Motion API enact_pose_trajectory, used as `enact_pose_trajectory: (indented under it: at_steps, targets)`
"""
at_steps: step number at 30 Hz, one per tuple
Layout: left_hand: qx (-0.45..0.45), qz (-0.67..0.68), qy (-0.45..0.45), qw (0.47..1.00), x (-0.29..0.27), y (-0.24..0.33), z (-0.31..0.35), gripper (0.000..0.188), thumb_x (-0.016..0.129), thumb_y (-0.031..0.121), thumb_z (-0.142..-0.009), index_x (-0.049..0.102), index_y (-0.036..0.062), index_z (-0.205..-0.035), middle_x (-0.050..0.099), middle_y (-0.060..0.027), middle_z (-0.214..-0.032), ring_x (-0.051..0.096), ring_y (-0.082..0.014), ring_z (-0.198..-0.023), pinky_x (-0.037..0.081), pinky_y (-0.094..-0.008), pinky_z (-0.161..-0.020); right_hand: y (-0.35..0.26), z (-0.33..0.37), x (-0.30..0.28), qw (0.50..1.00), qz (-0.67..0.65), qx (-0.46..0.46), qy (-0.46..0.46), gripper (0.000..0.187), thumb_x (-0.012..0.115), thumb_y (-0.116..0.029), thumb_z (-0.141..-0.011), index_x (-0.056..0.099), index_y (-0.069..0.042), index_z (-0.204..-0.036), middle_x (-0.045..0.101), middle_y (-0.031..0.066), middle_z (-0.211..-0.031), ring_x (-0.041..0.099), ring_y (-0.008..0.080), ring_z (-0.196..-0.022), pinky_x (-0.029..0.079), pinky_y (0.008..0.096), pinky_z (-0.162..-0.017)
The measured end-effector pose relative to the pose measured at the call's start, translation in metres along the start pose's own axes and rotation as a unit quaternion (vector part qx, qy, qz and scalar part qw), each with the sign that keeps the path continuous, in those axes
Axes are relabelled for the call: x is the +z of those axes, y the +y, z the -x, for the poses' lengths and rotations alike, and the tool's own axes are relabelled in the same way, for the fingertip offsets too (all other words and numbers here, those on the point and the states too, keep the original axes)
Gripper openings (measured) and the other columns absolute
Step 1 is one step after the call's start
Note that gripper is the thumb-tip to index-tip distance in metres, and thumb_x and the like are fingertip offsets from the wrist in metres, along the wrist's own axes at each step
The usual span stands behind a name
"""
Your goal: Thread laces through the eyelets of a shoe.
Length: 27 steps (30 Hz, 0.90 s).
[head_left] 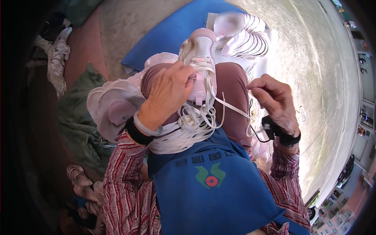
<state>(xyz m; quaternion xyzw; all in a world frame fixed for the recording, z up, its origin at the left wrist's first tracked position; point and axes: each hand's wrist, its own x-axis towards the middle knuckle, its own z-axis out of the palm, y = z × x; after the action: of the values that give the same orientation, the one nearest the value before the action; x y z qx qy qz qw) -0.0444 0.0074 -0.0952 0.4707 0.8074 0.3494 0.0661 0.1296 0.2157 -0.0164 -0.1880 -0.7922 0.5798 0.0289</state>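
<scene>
A white and pink sneaker upper [203, 49] rests between my knees, its pink end pointing away from me. My left hand [168, 86] is closed at its left side, finger and thumb pinched by the lacing and the pink tongue [199, 90]. A flat white shoelace [233, 108] runs from the upper toward the right. My right hand [274, 98] is raised beside my right knee with thumb and forefinger pinched; whatever is at the fingertips is too small to make out. A bundle of loose white laces [172, 137] lies on my lap over the blue apron [207, 199].
Nested pale uppers [113, 103] stack against my left thigh. More striped-looking stacked uppers [250, 39] lie on a white surface ahead, near a blue board [160, 35]. Green cloth [78, 113] and further shoe parts [84, 184] are on the left. A black cord [256, 135] hangs by my right wrist.
</scene>
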Motion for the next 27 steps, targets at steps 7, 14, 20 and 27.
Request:
enact_pose_trajectory:
  at_steps: [7, 14, 20, 27]
  targets:
    - [0.006, 0.083, -0.088, 0.993, -0.011, -0.009, -0.005, 0.012, 0.062, 0.002, -0.071, 0.054, 0.0015, -0.08, 0.05, -0.0102, -0.079, 0.054, -0.0291, -0.074, 0.042, -0.0389, -0.066, 0.018, -0.046, 0.052, 0.985, 0.135, -0.11, 0.015, 0.013, 0.068, -0.008, -0.085, 0.069, 0.0, -0.095, 0.061, 0.0119, -0.083, 0.059, 0.0196, -0.065, 0.048, 0.0316, -0.06]
    - [-0.04, 0.245, -0.12, 0.961, -0.032, -0.015, 0.005, 0.019, 0.069, 0.006, -0.075, 0.051, 0.0037, -0.07, 0.047, -0.0027, -0.074, 0.047, -0.0142, -0.067, 0.037, -0.0278, -0.063, 0.03, -0.062, 0.073, 0.986, 0.13, -0.101, 0.005, 0.018, 0.068, -0.012, -0.084, 0.069, -0.001, -0.098, 0.058, 0.0147, -0.086, 0.059, 0.0263, -0.067, 0.048, 0.0364, -0.062]
    - [-0.16, 0.533, -0.123, 0.822, -0.073, -0.008, 0.023, 0.032, 0.071, 0.008, -0.086, 0.048, 0.0058, -0.063, 0.044, 0.0062, -0.073, 0.039, -0.0041, -0.067, 0.032, -0.023, -0.059, 0.03, -0.068, 0.076, 0.968, 0.213, -0.135, 0.002, 0.016, 0.071, -0.011, -0.084, 0.069, 0.0, -0.096, 0.057, 0.01, -0.088, 0.058, 0.0178, -0.069, 0.047, 0.0311, -0.06]
    - [-0.061, 0.579, 0.004, 0.813, -0.105, -0.018, 0.01, 0.024, 0.058, 0.014, -0.096, 0.052, 0.0074, -0.073, 0.044, 0.0037, -0.068, 0.04, -0.0092, -0.067, 0.037, -0.0263, -0.073, 0.034, -0.07, 0.072, 0.967, 0.215, -0.137, -0.018, 0.016, 0.071, -0.013, -0.084, 0.066, 0.002, -0.089, 0.055, 0.0099, -0.086, 0.057, 0.0179, -0.067, 0.046, 0.0315, -0.059]
